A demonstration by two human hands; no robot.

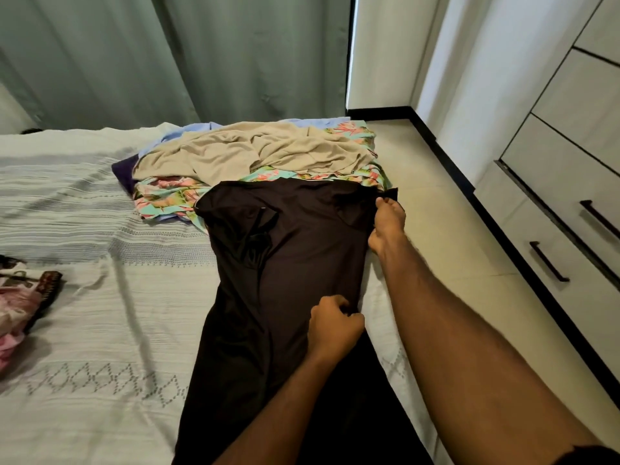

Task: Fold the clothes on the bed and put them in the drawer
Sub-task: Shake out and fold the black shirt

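Black silky long garment (285, 263) lies flat along white textured bed (100, 313), right hand (387, 226) fingers pinching its far sleeve edge, left hand (333, 322) fingers curled gripping right side seam; best fold both inward together, keeping cloth taut.

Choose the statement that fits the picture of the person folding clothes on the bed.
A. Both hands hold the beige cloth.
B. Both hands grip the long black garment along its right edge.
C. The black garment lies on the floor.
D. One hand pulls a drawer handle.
B: the right hand pinches the black garment near its top right corner, and the left hand grips its right edge lower down.
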